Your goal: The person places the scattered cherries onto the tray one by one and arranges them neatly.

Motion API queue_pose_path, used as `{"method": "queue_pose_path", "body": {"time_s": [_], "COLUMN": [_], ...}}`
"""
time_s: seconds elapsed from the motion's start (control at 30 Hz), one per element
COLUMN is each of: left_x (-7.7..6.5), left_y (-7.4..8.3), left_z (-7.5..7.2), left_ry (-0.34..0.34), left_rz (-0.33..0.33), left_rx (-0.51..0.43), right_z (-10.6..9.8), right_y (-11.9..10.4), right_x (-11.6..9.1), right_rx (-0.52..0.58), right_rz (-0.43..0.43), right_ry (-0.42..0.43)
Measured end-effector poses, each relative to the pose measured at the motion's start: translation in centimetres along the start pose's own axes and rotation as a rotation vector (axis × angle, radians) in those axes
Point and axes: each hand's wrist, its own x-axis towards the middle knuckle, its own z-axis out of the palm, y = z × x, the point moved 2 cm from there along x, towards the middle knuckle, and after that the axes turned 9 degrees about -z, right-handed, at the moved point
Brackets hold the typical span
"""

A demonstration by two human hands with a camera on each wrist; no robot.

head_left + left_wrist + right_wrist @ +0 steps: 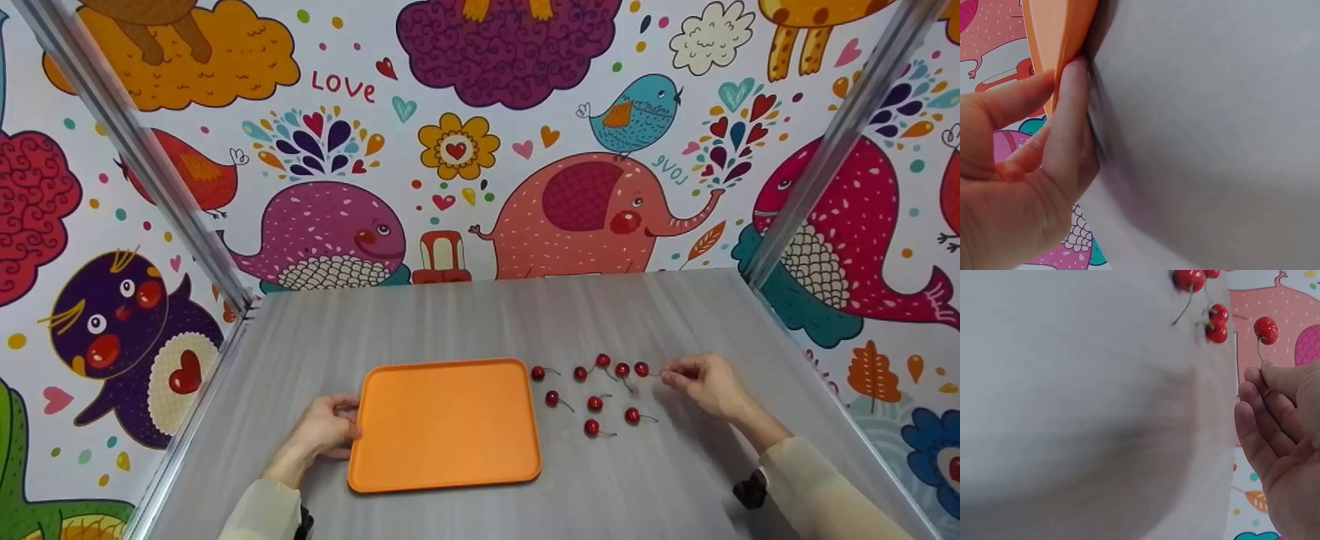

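My left hand (324, 431) is at the left side of an orange tray (446, 427). In the left wrist view the thumb and a finger pinch the tray's edge (1063, 34), one on each face. My right hand (709, 382) pinches the green stem of a red cherry (1266, 330) between thumb and forefinger, the other fingers loosely bent. From the head, that cherry (641, 369) appears at the right end of the back row. Several more cherries with stems, such as a front one (592, 428) and one close to the tray's corner (538, 373), lie scattered right of the tray.
The grey wood-grain table (360, 322) meets a wall (540, 127) printed with cartoon animals at its back. Metal posts rise at the back left (172, 172) and back right (817, 165) corners. A metal rail (187, 435) runs along the table's left edge.
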Motion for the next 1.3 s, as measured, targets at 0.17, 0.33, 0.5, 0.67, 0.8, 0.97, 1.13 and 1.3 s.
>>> {"method": "queue_pose_path", "body": {"time_s": [0.17, 0.33, 0.5, 0.67, 0.8, 0.97, 1.13, 1.3], "left_x": [0.0, 0.1, 0.0, -0.1, -0.1, -0.1, -0.1, -0.1], "left_y": [0.1, 0.2, 0.1, 0.2, 0.2, 0.2, 0.2, 0.2], "left_z": [0.0, 0.1, 0.1, 0.0, 0.1, 0.2, 0.2, 0.1], "left_ry": [-0.004, -0.001, 0.000, 0.008, 0.009, 0.009, 0.008, 0.008], "left_rz": [-0.002, -0.007, -0.006, -0.008, -0.014, -0.013, -0.002, -0.002], "left_rx": [0.004, 0.013, 0.013, 0.014, 0.026, 0.029, 0.021, 0.021], "right_z": [0.7, 1.7, 2.7, 4.2, 5.4, 6.6, 7.8, 9.1], "right_y": [-1.4, -2.9, -4.2, -5.6, -6.7, -7.8, -8.9, -9.8], "right_x": [0.5, 1.2, 1.9, 3.2, 4.3, 5.4, 6.4, 7.3], "right_rx": [0.065, 0.116, 0.145, 0.173, 0.169, 0.165, 0.187, 0.198], "right_rz": [-0.025, -0.073, -0.096, -0.147, -0.196, -0.173, -0.197, -0.210], "right_ry": [-0.004, -0.036, -0.058, -0.073, -0.088, -0.109, -0.121, -0.127]}}
